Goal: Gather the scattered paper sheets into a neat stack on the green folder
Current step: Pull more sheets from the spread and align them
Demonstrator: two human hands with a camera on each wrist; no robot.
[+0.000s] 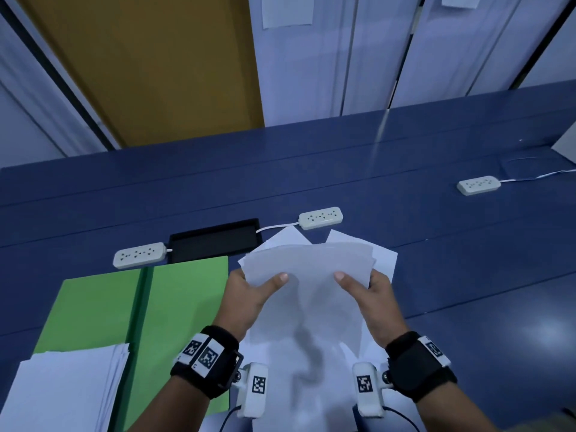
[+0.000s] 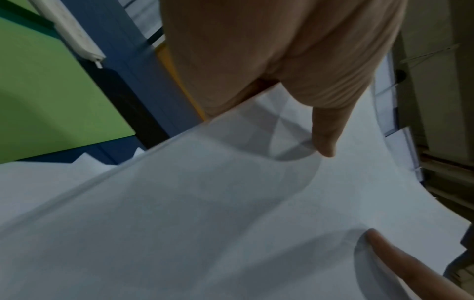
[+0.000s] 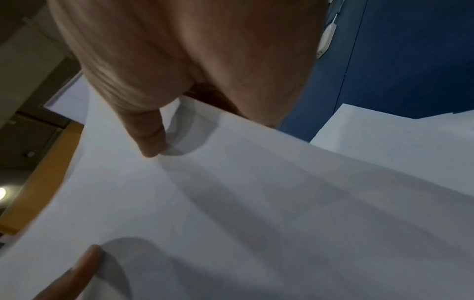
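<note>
Gripping paper sheets (image 1: 307, 269) between hands (image 1: 311, 294)

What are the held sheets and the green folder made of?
Held sheets: thin matte paper, it seems; they sag and show thumb shadows through.
Green folder: probably stiff card or plastic with a slight sheen; it lies flat with a darker spine strip. Cannot tell which.

Office, blue desk (image 1: 436, 275), power strips (image 1: 321, 217), folder (image 1: 187, 291)
</note>
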